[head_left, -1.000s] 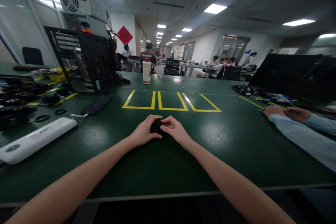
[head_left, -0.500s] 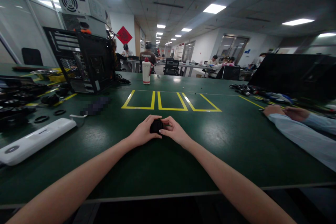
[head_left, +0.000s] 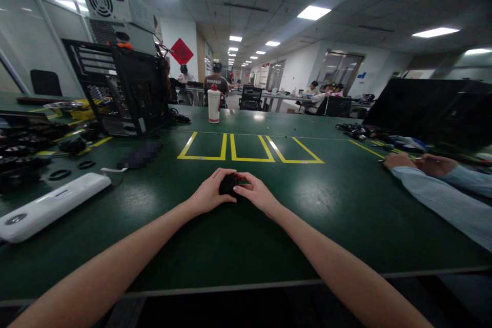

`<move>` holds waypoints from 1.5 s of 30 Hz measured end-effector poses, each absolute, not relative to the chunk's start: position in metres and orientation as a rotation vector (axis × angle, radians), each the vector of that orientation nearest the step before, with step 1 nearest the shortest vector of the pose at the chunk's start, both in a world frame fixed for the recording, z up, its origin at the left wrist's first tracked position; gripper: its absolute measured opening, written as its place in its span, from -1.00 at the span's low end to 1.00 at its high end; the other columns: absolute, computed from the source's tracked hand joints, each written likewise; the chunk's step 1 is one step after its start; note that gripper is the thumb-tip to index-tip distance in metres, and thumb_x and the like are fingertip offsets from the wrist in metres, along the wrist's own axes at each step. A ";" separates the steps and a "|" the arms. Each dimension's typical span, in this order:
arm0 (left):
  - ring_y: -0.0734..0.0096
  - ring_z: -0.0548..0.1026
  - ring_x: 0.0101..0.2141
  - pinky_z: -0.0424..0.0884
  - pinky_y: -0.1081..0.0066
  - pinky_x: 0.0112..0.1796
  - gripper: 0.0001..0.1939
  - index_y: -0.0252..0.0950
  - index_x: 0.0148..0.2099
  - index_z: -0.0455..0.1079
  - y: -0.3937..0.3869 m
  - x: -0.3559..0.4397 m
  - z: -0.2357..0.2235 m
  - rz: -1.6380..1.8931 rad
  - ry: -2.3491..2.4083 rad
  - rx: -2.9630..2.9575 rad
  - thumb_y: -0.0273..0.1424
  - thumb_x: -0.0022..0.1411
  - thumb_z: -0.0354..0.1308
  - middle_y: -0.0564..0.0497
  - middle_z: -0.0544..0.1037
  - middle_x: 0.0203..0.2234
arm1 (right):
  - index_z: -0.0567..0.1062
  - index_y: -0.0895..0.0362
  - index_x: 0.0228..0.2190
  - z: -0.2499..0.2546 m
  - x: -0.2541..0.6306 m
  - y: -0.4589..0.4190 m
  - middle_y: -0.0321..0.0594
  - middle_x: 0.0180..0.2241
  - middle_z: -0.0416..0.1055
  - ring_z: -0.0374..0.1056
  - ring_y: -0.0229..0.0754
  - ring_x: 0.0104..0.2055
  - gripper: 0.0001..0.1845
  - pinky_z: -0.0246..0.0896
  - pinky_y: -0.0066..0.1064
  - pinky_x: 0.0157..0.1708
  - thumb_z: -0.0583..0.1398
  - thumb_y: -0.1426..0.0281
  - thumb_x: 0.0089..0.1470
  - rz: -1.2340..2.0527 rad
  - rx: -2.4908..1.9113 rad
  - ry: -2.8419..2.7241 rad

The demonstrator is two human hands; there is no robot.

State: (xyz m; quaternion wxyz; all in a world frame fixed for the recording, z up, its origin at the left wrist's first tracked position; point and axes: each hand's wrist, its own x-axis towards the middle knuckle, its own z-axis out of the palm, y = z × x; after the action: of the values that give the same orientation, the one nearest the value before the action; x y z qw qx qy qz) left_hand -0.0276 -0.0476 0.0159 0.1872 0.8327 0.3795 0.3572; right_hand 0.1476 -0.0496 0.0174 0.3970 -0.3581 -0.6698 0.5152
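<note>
We keep the small black part point(head_left: 227, 185) between both hands, on the near side of the middle yellow tape outline point(head_left: 253, 160). Our left hand point(head_left: 209, 192) is curved in a partly open C, thumb and fingers gripping the part. Compared with one second ago, the thumb and forefinger of our right hand point(head_left: 255, 192) stand wider apart at the part's right side; we cannot tell how firmly they hold. The part stays in place, which suggests handling on the spot, above or on the surface point(head_left: 246, 251).
</note>
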 end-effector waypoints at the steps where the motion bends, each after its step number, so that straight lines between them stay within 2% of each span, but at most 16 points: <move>1: 0.21 0.30 -0.09 0.27 0.17 -0.11 -0.35 -0.15 0.03 0.10 -0.048 -0.028 0.016 1.003 1.070 2.341 -0.38 -0.13 0.27 -0.02 0.27 -0.10 | 0.29 0.10 -0.18 0.018 0.148 -0.050 -0.20 -0.14 0.28 0.31 -0.19 -0.15 -0.63 0.19 -0.22 -0.11 0.18 0.36 -0.10 1.320 -0.906 -1.701; 13: 0.22 0.31 -0.10 0.30 0.20 -0.14 -0.35 -0.14 0.05 0.08 -0.049 -0.028 0.017 0.986 1.080 2.334 -0.36 -0.10 0.25 -0.01 0.26 -0.10 | 0.25 0.09 -0.32 0.018 0.146 -0.055 -0.25 -0.19 0.26 0.33 -0.20 -0.18 -0.76 0.25 -0.26 -0.17 0.17 0.35 -0.09 1.322 -0.846 -1.684; 22: 0.22 0.30 -0.09 0.27 0.18 -0.11 -0.36 -0.15 0.04 0.09 -0.049 -0.028 0.017 0.993 1.069 2.328 -0.37 -0.11 0.26 -0.02 0.27 -0.10 | 0.28 0.09 -0.16 0.015 0.148 -0.049 -0.20 -0.13 0.25 0.31 -0.18 -0.15 -0.64 0.21 -0.24 -0.13 0.15 0.36 -0.06 1.274 -0.906 -1.741; 30: 0.21 0.30 -0.09 0.27 0.17 -0.10 -0.35 -0.15 0.03 0.11 -0.050 -0.028 0.017 1.001 1.075 2.317 -0.38 -0.13 0.27 -0.01 0.27 -0.10 | 0.26 0.11 -0.30 0.016 0.147 -0.050 -0.25 -0.19 0.28 0.33 -0.20 -0.18 -0.71 0.23 -0.28 -0.17 0.20 0.38 -0.13 1.332 -0.845 -1.679; 37: 0.22 0.31 -0.10 0.28 0.19 -0.11 -0.34 -0.15 0.03 0.10 -0.049 -0.028 0.017 0.993 1.081 2.335 -0.37 -0.14 0.28 -0.01 0.27 -0.10 | 0.27 0.11 -0.33 0.014 0.147 -0.048 -0.27 -0.24 0.29 0.33 -0.21 -0.22 -0.76 0.24 -0.27 -0.19 0.16 0.32 -0.08 1.279 -0.857 -1.680; 45: 0.22 0.31 -0.10 0.29 0.20 -0.12 -0.34 -0.16 0.03 0.10 -0.048 -0.028 0.015 1.002 1.076 2.347 -0.36 -0.13 0.28 -0.01 0.28 -0.11 | 0.30 0.11 -0.29 0.018 0.147 -0.050 -0.24 -0.21 0.30 0.32 -0.21 -0.18 -0.70 0.21 -0.26 -0.14 0.21 0.39 -0.15 1.311 -0.850 -1.650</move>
State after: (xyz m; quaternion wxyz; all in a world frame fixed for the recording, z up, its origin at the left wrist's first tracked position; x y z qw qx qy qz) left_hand -0.0282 -0.0478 0.0154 0.1851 0.8327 0.3818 0.3557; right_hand 0.1471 -0.0504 0.0180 0.4211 -0.3391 -0.6588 0.5231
